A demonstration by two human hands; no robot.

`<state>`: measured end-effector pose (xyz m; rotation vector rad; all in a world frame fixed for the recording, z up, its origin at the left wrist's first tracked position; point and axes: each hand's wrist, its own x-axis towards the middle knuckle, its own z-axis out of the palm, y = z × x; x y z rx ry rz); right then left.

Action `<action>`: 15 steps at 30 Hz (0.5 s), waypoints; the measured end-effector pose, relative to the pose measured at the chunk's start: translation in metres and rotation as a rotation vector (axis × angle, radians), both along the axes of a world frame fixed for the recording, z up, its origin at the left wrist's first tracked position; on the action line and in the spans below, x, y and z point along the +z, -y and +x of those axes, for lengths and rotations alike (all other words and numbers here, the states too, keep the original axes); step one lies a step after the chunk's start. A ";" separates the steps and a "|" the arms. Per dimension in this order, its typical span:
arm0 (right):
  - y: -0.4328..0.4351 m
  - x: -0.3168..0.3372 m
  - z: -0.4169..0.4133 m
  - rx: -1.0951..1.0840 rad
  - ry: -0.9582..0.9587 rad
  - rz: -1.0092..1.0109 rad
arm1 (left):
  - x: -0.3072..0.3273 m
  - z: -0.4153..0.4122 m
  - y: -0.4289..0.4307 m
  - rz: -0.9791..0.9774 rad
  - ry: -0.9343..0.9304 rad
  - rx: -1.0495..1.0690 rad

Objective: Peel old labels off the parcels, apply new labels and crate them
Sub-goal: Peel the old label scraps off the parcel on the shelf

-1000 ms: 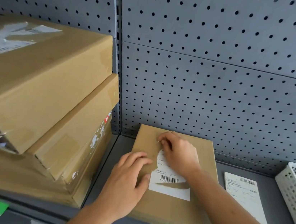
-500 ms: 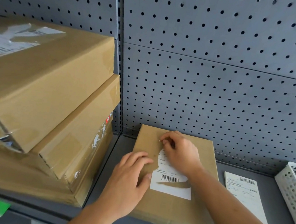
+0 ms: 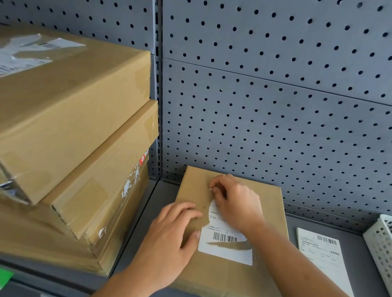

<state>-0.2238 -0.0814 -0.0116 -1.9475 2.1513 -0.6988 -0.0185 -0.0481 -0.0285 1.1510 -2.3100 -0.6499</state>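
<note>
Grey perforated metal back panel (image 3: 293,123) stands behind both hands. A stack of large brown cardboard boxes (image 3: 55,130) sits to the left of the left hand (image 3: 170,239), apart from it. The flat brown cardboard parcel (image 3: 222,281) lies on the shelf directly beneath both hands. A white perforated plastic basket (image 3: 386,250) stands well right of the right hand (image 3: 237,203), and a fresh white printed label sheet (image 3: 324,262) lies between the two. The old white paper label (image 3: 223,251) on the parcel top is partly torn away, with its barcode portion intact just right of the left thumb. The left hand lies flat, fingers together, pressing the parcel down. The right hand is curled, thumb and forefinger pinching the label's torn upper edge. Assessment: peeling is under way and incomplete. Recommended practice is to hold the parcel firm, pull low and slowly along the surface, and re-grip close to the peel line to avoid further tearing or lifting the cardboard facing.
</note>
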 end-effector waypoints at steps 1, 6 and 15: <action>0.000 0.000 0.000 0.008 -0.010 0.002 | 0.000 0.000 0.000 0.000 0.000 0.000; -0.003 0.003 -0.002 -0.020 0.102 0.008 | 0.001 0.000 -0.001 0.000 -0.011 0.003; -0.002 0.000 -0.001 0.029 -0.002 -0.019 | -0.001 0.000 0.000 -0.009 -0.016 0.004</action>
